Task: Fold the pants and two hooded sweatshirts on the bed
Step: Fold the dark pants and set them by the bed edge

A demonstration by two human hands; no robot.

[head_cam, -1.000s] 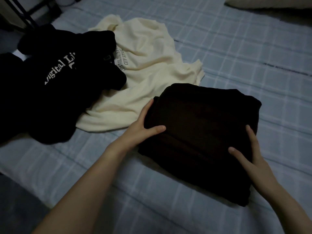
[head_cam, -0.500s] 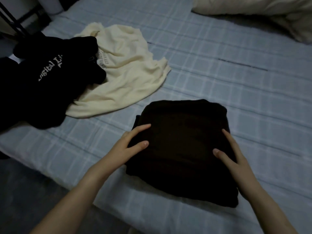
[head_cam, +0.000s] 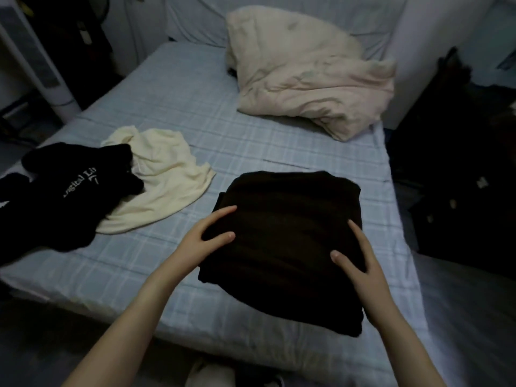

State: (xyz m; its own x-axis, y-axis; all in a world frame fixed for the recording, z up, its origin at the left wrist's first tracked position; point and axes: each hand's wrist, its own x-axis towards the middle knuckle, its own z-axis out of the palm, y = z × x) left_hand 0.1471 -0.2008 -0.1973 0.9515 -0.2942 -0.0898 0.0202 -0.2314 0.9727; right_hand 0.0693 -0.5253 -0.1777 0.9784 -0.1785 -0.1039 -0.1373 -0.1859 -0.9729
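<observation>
Fingers of left hand [head_cam: 205,238] and right hand [head_cam: 360,263] rest straight on folded dark garment [head_cam: 287,233], seemingly pants, on bed [head_cam: 195,113].

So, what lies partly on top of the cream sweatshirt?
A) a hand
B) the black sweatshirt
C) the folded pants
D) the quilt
B: the black sweatshirt overlaps the left side of the cream sweatshirt, while the pants lie apart from it.
</observation>
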